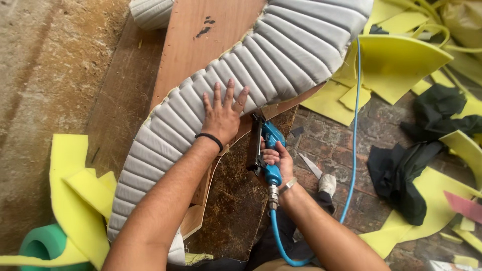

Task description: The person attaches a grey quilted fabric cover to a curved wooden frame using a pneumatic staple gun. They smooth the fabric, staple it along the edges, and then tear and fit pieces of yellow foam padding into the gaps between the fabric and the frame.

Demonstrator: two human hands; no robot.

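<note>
On grey cushion (236, 85), left hand (221, 118) flat.

Brick floor (331, 145) under yellow foam offcuts (396, 62) and dark cloth (401, 175).

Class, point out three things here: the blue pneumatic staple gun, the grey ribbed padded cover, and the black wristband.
Blue pneumatic staple gun (271, 138): head view, on its blue body.
Grey ribbed padded cover (286, 50): head view, on a rib.
Black wristband (210, 139): head view, on the band at the left wrist.

No packages, labels, signs, screens.
</note>
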